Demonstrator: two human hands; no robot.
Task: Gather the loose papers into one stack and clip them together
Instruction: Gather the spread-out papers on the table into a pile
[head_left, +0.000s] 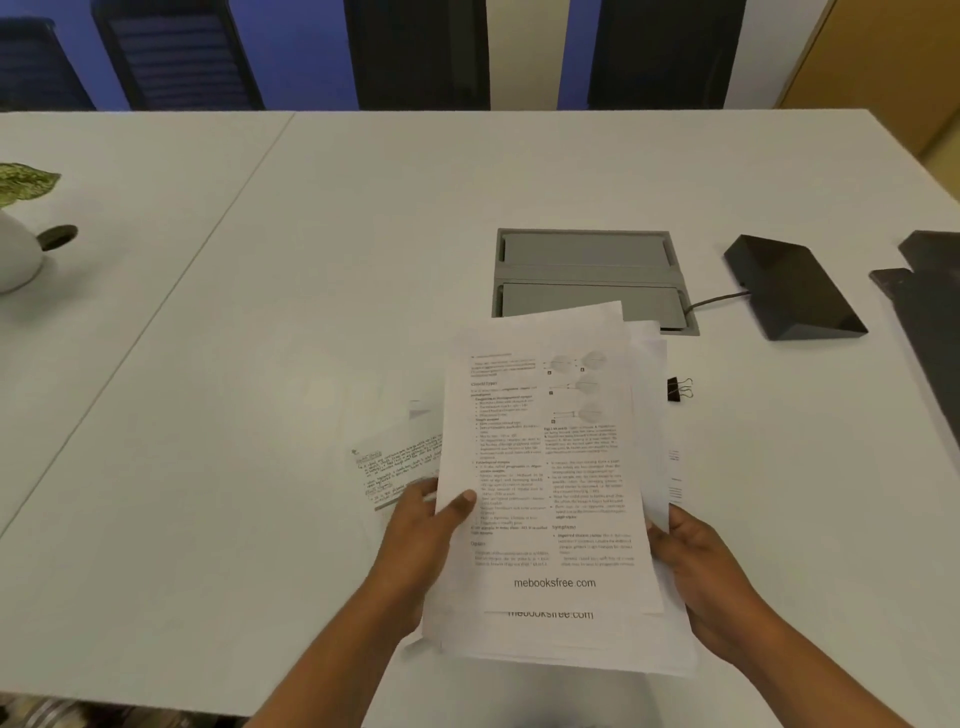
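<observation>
A loose, uneven stack of printed papers (550, 467) is held above the white table, between both hands. My left hand (421, 540) grips its left edge, thumb on top of the front sheet. My right hand (701, 577) grips the right edge, fingers mostly behind the sheets. A handwritten sheet (400, 467) lies flat on the table just left of the stack, partly hidden by it. Another printed sheet (674, 475) peeks out at the right. A black binder clip (678, 388) lies on the table right of the stack's top.
A grey cable hatch (587, 270) is set into the table (311, 260) behind the papers. A black wedge-shaped device (789, 286) with a cord sits to its right, dark flat items (930, 301) at the far right. A white plant pot (15, 254) stands far left.
</observation>
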